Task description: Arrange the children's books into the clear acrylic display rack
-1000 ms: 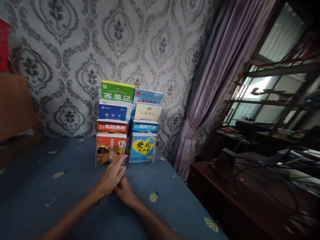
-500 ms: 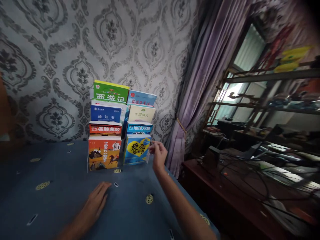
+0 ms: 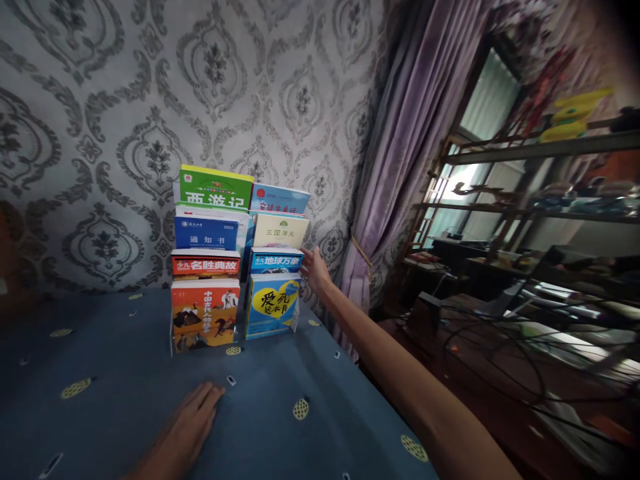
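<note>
A tiered rack stands on the blue cloth, filled with books in two columns. An orange book is at the front left and a blue book with a yellow heart at the front right. Behind these rise a green book, a dark blue booklet and a cream book. My right hand is at the rack's right side, fingers stretched towards its edge beside the middle tiers; the fingertips are partly hidden. In front of the rack, my left hand lies flat on the cloth, holding nothing.
The blue patterned cloth reaches to the wallpapered wall. A purple curtain hangs to the right. Beyond the cloth's right edge are a dark red surface with tangled black cables and cluttered shelves.
My right hand has moved from beside the front right book to further back and higher along the rack's side. My left hand stays on the cloth. The view has shifted slightly.
</note>
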Demonstrator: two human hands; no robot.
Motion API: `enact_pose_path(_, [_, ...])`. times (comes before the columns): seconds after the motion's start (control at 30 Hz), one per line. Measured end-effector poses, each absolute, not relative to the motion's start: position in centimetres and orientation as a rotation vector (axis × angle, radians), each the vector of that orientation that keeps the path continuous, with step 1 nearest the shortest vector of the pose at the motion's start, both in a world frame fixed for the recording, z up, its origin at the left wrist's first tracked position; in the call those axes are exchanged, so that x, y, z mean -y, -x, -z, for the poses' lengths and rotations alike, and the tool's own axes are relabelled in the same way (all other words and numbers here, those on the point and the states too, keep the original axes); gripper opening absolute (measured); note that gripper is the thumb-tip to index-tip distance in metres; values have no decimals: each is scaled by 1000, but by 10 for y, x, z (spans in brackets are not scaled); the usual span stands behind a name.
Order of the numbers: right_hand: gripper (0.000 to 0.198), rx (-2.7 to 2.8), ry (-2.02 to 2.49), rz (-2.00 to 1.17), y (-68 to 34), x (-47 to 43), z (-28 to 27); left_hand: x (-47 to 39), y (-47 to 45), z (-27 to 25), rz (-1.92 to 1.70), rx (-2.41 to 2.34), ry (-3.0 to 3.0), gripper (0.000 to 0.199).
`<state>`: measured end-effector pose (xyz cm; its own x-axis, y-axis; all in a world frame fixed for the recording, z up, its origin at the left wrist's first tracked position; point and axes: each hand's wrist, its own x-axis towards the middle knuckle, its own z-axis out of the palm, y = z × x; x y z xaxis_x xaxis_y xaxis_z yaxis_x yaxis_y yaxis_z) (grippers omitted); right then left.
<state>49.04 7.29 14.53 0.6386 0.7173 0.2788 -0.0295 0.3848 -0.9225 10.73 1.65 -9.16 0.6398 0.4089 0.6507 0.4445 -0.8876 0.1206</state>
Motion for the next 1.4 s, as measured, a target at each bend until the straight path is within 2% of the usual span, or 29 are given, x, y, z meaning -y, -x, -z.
enact_pose_path(0.13, [53, 771, 1066, -602, -493, -73, -145, -18, -110, 98, 1088, 716, 2783, 42])
enact_pose_path(0.43, [47, 748, 1072, -650, -490, -69, -147, -10, -100, 66, 997, 668, 2957, 39])
enact_pose_path(0.83, [45, 807, 1066, -682, -484, -63, -150, -21, -109, 108, 1140, 755, 2832, 42])
enact_pose_path(1.4, [43, 797, 1074, -675, -479, -63, -152, -13, -109, 92, 988, 839, 2908, 43])
